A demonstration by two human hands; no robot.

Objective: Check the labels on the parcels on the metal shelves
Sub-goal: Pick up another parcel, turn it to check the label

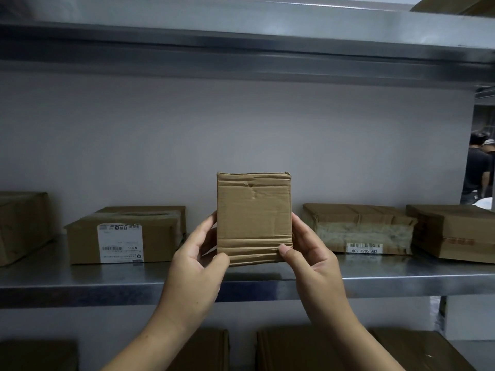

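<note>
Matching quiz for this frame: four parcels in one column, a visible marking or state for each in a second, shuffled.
Column A:
1. upright centre parcel
2. parcel next on its left
3. flat parcel next on its right
4. far-right parcel

Column B:
a. barcode strip reading 507-N705 A82
b. gripped by left hand and right hand
c. reddish marking on front
d. large white label

Pairs: 1-b; 2-d; 3-a; 4-c

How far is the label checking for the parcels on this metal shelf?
Done: nothing shows which parcels are checked; the white-label parcel and the barcode parcel sit on the shelf, labels facing out. In hand: the left hand and right hand hold the small box; its visible face shows no label. Left: probably turning it to find the label, then the other parcels.
</note>
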